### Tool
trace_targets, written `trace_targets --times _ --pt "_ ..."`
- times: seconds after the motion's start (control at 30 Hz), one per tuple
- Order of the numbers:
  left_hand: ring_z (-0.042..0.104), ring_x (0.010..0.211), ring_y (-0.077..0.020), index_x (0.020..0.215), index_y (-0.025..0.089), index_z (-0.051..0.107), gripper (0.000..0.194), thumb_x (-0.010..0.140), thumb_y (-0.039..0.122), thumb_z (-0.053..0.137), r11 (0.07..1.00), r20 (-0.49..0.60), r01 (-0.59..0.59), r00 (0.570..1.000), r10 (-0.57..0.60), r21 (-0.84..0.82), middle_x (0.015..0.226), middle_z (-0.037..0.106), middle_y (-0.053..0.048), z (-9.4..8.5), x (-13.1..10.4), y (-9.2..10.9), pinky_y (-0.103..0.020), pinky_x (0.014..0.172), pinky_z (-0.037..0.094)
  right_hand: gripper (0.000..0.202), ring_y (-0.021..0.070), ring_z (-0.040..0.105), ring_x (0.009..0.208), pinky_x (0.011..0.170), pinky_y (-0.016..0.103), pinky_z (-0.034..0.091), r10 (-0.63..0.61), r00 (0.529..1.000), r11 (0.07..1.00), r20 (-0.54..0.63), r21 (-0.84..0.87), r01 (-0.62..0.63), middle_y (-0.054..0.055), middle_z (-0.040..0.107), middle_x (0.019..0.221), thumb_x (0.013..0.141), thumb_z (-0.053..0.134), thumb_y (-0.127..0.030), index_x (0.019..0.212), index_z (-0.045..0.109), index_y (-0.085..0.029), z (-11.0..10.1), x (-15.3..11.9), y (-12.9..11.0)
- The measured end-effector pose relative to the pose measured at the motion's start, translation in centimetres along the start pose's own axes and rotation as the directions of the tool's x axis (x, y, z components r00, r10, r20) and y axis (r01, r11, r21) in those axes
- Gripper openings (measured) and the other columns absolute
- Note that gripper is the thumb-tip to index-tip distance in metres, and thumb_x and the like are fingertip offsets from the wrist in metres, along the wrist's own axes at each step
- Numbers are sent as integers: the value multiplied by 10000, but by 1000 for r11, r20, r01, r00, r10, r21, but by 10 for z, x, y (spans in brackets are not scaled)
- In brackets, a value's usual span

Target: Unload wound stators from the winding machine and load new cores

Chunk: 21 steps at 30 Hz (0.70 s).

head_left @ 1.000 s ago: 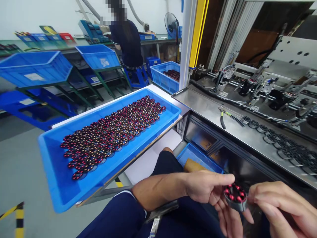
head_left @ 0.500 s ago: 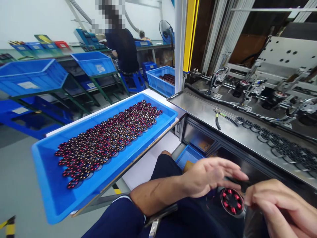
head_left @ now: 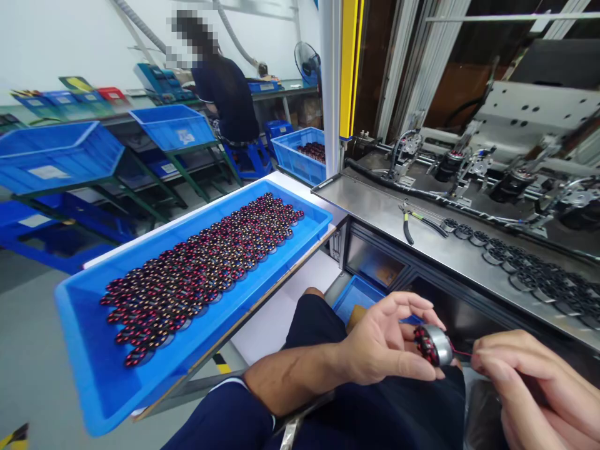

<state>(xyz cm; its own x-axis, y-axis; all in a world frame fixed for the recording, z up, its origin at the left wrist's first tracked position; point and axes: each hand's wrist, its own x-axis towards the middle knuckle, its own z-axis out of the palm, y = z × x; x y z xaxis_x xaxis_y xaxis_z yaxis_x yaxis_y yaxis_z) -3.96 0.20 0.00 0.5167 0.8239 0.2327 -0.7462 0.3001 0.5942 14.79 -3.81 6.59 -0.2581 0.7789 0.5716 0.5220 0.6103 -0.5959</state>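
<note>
My left hand holds a motor stator over my lap, thumb below and fingers curled around its far side. The stator is tipped on edge, its silver ring towards the right and its red coils facing my palm. A thin red wire runs from it to my right hand, whose thumb and forefinger are pinched on the wire's end. To the left, a long blue tray carries many stators with red and copper-coloured windings, packed in rows.
Black ring-shaped cores line the steel bench on the right, beside green-handled pliers. Behind them stands a machine with metal fixtures. A yellow post rises at the bench corner. A person sits farther back near blue bins.
The stator has turned from facing me to standing on edge and risen into my left hand's fingers. The red wire between my hands now shows. The view has shifted slightly.
</note>
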Motion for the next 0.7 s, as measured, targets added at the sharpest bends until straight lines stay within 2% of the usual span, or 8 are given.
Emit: trace_targets --times 0.1,0.23,0.3,0.37,0.43,0.53,0.63,0.7 --pt "728 906 -181 1149 211 631 781 458 102 979 997 -46 -37 998 40 60 974 672 -21 3 -1 2 -297 805 596 143 177 657 793 655 296 510 -8 1000 1000 -20 -1 8 31 663 871 885 616 -103 952 665 -220 1 -1 3" --pt "723 909 -199 915 141 689 498 518 226 978 990 -103 -46 993 60 136 972 674 -57 6 0 3 -364 866 584 122 170 643 788 647 292 491 41 996 999 -80 24 -39 28 652 851 883 622 -113 924 671 -216 10 -2 -3" --pt "726 941 -199 858 142 687 427 542 211 966 990 -115 -61 990 76 128 1010 662 -54 6 1 4 -367 899 577 81 164 632 769 640 286 475 130 975 991 -182 52 -122 25 643 827 869 658 -133 864 672 -213 18 -4 -9" --pt "725 972 -199 831 142 686 398 542 170 958 989 -124 -71 989 87 126 1060 664 -59 3 3 5 -364 915 571 87 156 623 720 619 274 475 272 930 957 -247 176 -232 24 633 782 871 679 -169 796 660 -207 29 -6 -13" --pt "722 997 -198 822 142 688 368 557 145 944 988 -112 -89 988 103 125 1081 686 -71 -1 6 7 -342 902 570 166 146 616 641 579 256 497 414 897 861 -156 386 -330 22 622 709 899 660 -221 734 653 -200 39 -8 -15" --pt "722 1001 -190 825 144 689 353 570 129 933 989 -84 -100 990 110 111 1066 724 -78 -8 10 10 -315 876 566 299 140 596 546 508 238 527 497 859 622 122 641 -450 33 605 609 925 617 -325 667 669 -183 53 -6 -17" --pt "730 940 -179 815 141 686 371 550 153 946 992 -103 -66 992 77 107 1087 734 -81 -12 13 11 -324 867 568 325 141 581 541 484 237 532 560 788 425 255 728 -538 55 609 605 892 651 -392 660 685 -166 63 -5 -17" --pt "733 905 -178 801 137 684 387 530 172 957 993 -113 -46 992 58 108 1078 738 -88 -13 13 12 -329 849 575 307 140 581 561 489 231 526 577 759 365 300 737 -569 62 620 627 873 679 -400 673 697 -167 67 -9 -12"
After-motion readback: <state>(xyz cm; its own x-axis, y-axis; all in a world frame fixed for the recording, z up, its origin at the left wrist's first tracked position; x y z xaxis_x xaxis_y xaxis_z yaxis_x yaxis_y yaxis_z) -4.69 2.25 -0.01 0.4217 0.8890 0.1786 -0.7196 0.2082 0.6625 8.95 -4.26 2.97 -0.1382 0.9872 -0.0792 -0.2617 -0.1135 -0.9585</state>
